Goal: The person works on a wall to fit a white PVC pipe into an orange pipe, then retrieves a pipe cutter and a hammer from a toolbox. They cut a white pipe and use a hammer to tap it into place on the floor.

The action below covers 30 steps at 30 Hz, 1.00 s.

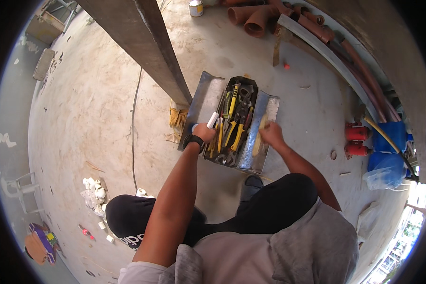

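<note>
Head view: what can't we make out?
Head view:
- White tube: one end hidden by the left hand.
- Pale strip at the right hand: blurred, unclear whether held.
- Toolbox bottom: covered by tools.
- Dark beam: upper end cut off by the top edge.

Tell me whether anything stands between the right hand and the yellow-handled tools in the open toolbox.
Straight across, yes: the opened right flap and a pale strip lie between the right hand and the yellow-handled tools. From above, nothing visible covers those tools.
</note>
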Tool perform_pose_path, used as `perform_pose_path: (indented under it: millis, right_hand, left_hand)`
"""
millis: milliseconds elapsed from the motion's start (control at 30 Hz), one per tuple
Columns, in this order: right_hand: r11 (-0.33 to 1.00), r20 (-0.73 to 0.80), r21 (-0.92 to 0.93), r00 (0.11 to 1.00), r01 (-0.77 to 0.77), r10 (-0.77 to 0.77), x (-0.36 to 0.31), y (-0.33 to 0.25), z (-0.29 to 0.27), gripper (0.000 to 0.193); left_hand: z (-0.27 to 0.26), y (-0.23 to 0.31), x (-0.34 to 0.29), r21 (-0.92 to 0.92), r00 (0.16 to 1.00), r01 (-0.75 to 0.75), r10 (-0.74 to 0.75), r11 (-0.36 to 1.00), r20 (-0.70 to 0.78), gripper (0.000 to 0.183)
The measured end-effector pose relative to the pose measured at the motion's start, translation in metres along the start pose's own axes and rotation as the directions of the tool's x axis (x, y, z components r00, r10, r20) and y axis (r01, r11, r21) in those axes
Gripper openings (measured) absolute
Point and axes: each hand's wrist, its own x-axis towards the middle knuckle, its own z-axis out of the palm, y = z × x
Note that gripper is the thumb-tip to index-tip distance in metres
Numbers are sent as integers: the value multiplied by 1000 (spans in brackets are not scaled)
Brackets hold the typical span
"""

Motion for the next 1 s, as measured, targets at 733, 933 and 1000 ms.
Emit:
perform_pose_path:
  millis: [733,933,1000]
  right_hand:
    - [958,95,284,995,-29,2,45,-83,-1,61]
    - [982,-46,165,996,88,-81,69,-81,17,62]
    - [989,-25,124,996,83,-81,74,-69,14,59]
  left_hand:
    - [-12,-9,-23,76,934,195,-161,978,-319,59]
    - [-33,11,-4,-116,948,-57,17,992,-317,65]
    - [-42,44,-10,-144,960,-130,88,981,-265,64]
